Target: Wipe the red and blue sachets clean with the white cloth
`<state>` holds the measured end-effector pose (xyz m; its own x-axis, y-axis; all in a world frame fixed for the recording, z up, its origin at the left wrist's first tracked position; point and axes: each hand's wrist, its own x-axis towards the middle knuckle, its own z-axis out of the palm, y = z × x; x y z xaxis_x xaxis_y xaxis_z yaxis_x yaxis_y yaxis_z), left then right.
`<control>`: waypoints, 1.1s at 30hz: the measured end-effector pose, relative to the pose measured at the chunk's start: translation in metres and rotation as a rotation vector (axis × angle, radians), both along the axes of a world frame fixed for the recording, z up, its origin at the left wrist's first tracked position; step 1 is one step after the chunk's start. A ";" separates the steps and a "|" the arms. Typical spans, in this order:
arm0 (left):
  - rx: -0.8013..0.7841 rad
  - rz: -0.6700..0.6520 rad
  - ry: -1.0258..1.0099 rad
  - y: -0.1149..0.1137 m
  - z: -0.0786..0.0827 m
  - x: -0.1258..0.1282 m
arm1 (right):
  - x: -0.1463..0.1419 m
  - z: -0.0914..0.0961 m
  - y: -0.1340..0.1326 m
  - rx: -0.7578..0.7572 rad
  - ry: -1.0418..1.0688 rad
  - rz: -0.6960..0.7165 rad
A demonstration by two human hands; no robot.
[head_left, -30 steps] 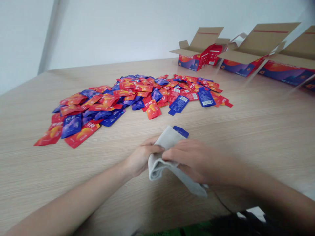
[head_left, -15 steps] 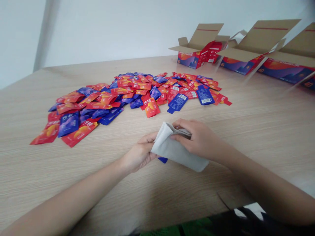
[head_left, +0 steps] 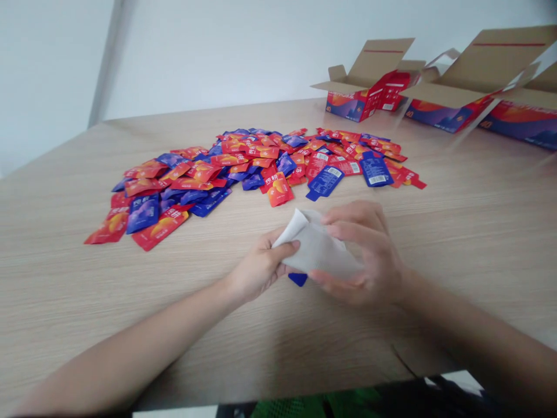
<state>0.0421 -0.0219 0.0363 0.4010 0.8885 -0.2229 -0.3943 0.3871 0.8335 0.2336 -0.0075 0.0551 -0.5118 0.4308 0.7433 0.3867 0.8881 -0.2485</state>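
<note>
Both hands sit close together in front of the body, pressed around a soft, grey-white cloth point(head_left: 317, 247) folded into a loose wedge, one pointed corner rising toward the left. The left hand point(head_left: 261, 270) grips the cloth's near end in curled fingers. The right hand point(head_left: 365, 255) cups it from the other side, fingers arched over the top and thumb beneath. A small blue tab of a foil sachet point(head_left: 298, 279) pokes out under the cloth between the hands; the rest of it is hidden.

Ahead of the hands, on the pale wood-grain desk point(head_left: 65, 290), sprawls a loose heap of glossy red and blue foil sachets point(head_left: 243, 165), flat and overlapping. Farther ahead and to the right, open cardboard cartons point(head_left: 365, 81) with printed red-and-blue sides stand with their flaps raised.
</note>
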 end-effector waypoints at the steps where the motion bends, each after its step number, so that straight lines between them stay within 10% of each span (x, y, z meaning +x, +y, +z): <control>1: 0.014 0.008 0.021 -0.001 0.002 0.000 | -0.002 0.001 -0.005 -0.053 -0.034 0.029; 10: 0.047 0.005 -0.086 -0.005 -0.005 0.004 | -0.005 -0.034 0.012 -0.376 -0.311 0.051; 14: 0.340 -0.046 0.245 -0.010 0.001 -0.002 | 0.026 -0.002 0.028 -0.466 -0.086 -0.132; 18: 0.754 -0.092 0.770 -0.027 -0.008 -0.002 | 0.050 0.029 0.034 -0.192 0.278 -0.545; 26: 0.968 -0.229 1.487 -0.056 -0.034 0.013 | 0.001 -0.051 0.016 -0.257 -0.489 -0.228; 33: 0.993 -0.161 1.462 -0.070 -0.035 0.011 | -0.006 -0.051 0.004 -0.314 -0.499 -0.398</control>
